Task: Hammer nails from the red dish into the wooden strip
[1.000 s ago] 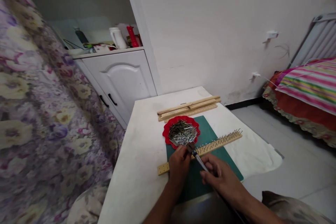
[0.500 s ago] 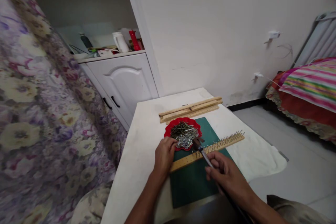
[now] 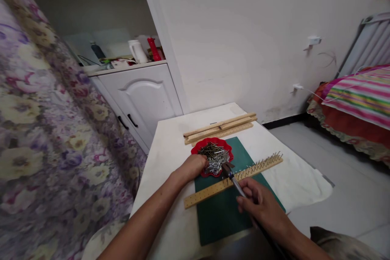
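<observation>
My left hand (image 3: 195, 165) reaches over the left rim of a red scalloped bowl (image 3: 228, 146). Its fingers are drawn together at the loose nails (image 3: 215, 152) inside; any nail between the fingertips is hidden. With my right hand (image 3: 258, 202) I grip a hammer (image 3: 236, 183), its head near the bowl's lower right edge. Under the hammer lies a wooden strip (image 3: 207, 193), set slantwise on a green mat (image 3: 222, 223). Several nails stand upright in the strip's right part, while its left part shows small holes.
Behind the bowl, wooden strips (image 3: 219, 126) lie stacked on the white-covered table (image 3: 164, 150). A floral curtain (image 3: 76, 162) hangs at the left beside a white cabinet (image 3: 143, 97). At the right stands a bed (image 3: 359, 97) with a striped cover.
My left hand has moved off the strip's left end and farther over the bowl, uncovering that end. My right hand and the hammer have stayed nearly in place.
</observation>
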Tool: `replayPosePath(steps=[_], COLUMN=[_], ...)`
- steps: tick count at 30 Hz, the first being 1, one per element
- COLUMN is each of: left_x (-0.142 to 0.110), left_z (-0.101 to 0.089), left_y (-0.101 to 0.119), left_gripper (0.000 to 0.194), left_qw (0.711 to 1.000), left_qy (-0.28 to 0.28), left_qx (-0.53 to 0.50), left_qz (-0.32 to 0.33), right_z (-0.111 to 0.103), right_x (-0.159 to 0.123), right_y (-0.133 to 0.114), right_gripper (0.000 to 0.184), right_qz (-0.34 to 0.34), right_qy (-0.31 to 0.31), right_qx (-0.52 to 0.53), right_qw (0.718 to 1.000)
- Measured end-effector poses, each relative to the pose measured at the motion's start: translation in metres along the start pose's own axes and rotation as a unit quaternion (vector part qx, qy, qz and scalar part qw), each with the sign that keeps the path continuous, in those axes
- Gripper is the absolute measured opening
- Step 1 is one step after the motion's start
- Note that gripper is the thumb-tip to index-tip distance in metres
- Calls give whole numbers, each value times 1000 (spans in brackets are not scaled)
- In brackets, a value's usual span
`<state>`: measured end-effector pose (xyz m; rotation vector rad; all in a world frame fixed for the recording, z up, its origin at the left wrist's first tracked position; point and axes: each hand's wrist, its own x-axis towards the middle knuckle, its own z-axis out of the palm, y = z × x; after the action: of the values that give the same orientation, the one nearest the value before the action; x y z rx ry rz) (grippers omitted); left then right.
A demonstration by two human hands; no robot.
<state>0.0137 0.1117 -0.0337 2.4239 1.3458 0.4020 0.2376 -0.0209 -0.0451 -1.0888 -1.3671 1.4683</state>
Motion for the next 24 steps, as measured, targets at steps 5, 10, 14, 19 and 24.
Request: replayPosePath(steps=[5,10,14,19,24], left_x=[5,-2,-13,-28,-45], left_z=[-5,-11,-18,-14,13], left_y=[-7,-9,-2,19,46], left_gripper=[25,19,8,19,17], left_qw=[997,998,996,992,991], left_qy=[-12,14,-46,-39,38], left_qx=[-69,-57,-41,-3,-93], left_qz=[-28,29,62,121,83], right_z=[1,1,2,2,4], right_x=[1,2,3,7,14], right_y=[0,-1,-1,5,6], right_gripper=[10,9,10,14,18], right_qz=[12,5,16,1,-29], right_qy=[-7,-7,-1,16,39], right_qx=[7,8,16,28,55], right_qw=[1000,1000,1000,999,997])
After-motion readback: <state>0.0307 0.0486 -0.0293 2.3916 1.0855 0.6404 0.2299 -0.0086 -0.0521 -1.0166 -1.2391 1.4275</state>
